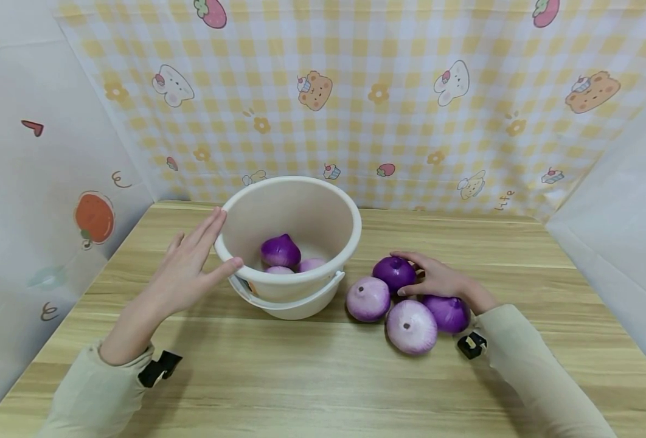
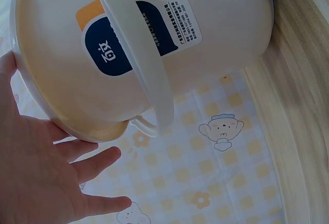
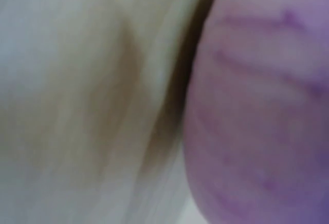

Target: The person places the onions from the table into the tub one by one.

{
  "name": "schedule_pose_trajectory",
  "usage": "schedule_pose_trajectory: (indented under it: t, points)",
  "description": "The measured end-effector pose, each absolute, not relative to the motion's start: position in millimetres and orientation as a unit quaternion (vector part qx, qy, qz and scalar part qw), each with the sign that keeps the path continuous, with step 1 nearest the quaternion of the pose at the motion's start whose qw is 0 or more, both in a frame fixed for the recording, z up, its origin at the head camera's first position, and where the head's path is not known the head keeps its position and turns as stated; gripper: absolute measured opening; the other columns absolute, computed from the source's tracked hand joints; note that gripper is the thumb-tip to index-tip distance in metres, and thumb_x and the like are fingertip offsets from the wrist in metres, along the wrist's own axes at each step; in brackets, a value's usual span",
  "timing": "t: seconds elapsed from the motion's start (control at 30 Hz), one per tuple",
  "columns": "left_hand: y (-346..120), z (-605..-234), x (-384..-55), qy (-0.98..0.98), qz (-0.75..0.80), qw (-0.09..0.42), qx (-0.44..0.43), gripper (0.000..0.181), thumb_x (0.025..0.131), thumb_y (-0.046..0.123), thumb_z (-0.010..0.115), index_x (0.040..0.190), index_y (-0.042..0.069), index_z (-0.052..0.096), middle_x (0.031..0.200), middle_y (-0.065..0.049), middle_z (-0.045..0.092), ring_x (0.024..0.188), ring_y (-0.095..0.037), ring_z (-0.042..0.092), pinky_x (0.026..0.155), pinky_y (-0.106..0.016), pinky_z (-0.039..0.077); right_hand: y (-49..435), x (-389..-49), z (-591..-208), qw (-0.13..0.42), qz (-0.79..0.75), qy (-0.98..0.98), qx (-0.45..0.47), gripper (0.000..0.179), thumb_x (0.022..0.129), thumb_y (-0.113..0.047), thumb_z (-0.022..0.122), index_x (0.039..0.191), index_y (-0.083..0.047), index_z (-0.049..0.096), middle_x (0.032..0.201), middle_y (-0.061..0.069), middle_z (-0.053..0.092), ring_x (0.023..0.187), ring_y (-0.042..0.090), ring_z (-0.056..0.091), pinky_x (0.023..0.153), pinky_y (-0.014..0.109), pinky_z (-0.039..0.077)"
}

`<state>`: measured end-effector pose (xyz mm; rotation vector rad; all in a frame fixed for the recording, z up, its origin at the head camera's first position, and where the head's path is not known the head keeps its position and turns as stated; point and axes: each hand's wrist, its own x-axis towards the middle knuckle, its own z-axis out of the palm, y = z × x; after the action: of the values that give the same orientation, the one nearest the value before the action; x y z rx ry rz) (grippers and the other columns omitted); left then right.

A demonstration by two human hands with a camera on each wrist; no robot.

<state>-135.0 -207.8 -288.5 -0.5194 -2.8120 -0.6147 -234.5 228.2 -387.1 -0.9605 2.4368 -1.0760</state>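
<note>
A white bucket (image 1: 294, 307) stands on the table, a dark purple onion (image 1: 281, 250) and two paler ones partly showing inside. My left hand (image 1: 188, 267) rests on its rim with fingers straight and spread, the thumb at the near side. In the left wrist view the thumb touches the rim (image 2: 43, 98). To the right of the bucket, my right hand (image 1: 438, 278) holds a dark purple onion (image 1: 393, 274) between thumb and fingers. Around it lie a pale onion (image 1: 368, 299), another pale onion (image 1: 412, 326) and a purple onion (image 1: 448, 314) under the wrist.
The wooden table (image 1: 312, 383) reaches back to a yellow checked cloth (image 1: 345, 134) hung behind it. The bucket's handle (image 1: 301, 302) hangs down at its front. In the right wrist view a pale purple onion (image 3: 257, 111) appears blurred and very close.
</note>
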Motion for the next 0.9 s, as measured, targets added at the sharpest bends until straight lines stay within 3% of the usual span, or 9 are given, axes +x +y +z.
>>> schedule_pose_trajectory:
  t: [0.9]
  points:
    - [-209.2, -289.3, -134.8, -0.955, -0.215, 0.105, -0.176, 0.077, 0.086, 0.046, 0.049, 0.143, 0.012, 0.008, 0.146, -0.007, 0.008, 0.129, -0.031, 0.013, 0.097, -0.058, 0.002, 235.4, -227.3, -379.3, 0.118, -0.413, 0.848, -0.311, 0.073, 0.074, -0.02, 0.072, 0.134, -0.006, 0.033, 0.132, 0.019, 0.034, 0.108, 0.036, 0.045, 0.083, 0.038, 0.044]
